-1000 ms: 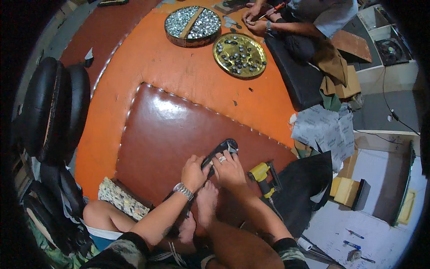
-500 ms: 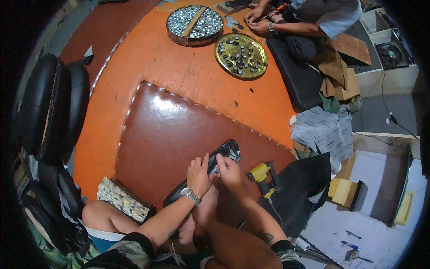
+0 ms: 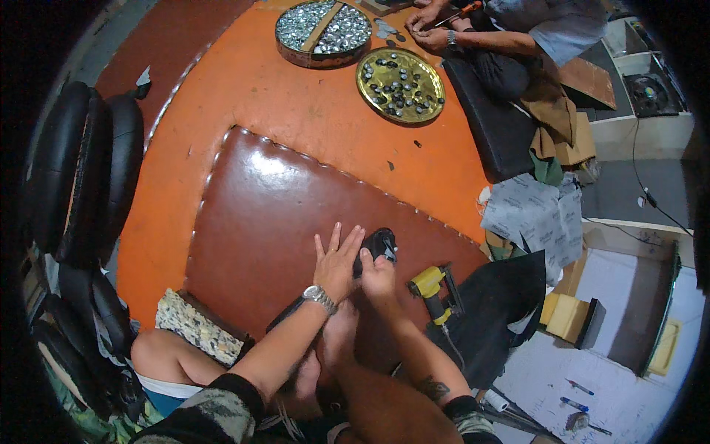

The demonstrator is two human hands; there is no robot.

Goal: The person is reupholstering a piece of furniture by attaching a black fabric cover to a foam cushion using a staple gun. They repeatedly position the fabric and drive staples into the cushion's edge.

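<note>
My left hand [image 3: 336,263] lies across a black padded piece [image 3: 383,243] with its fingers stretched out and spread. Beside it, my right hand [image 3: 376,274] grips the same piece, thumb up along it, much of the piece being hidden under both hands and my left forearm. Under them are my bare foot and a brown padded mat [image 3: 255,207] with a studded edge. A yellow-and-black staple gun [image 3: 429,285] with a hose lies just right of my right hand, on black sheet material [image 3: 488,303].
Ahead are a round tin [image 3: 296,41] of silver pieces and a brass tray [image 3: 370,100] of small buttons. A co-worker's hands [image 3: 429,37] hold a tool at top right. Black padded rolls [image 3: 63,170] stand left; a foam block [image 3: 192,329] lies near my knee; paper sheets [image 3: 525,214] lie right.
My left hand has moved up along the black piece, and its fingers have straightened and spread. My right hand has shifted to a thumb-up grip on the piece.
</note>
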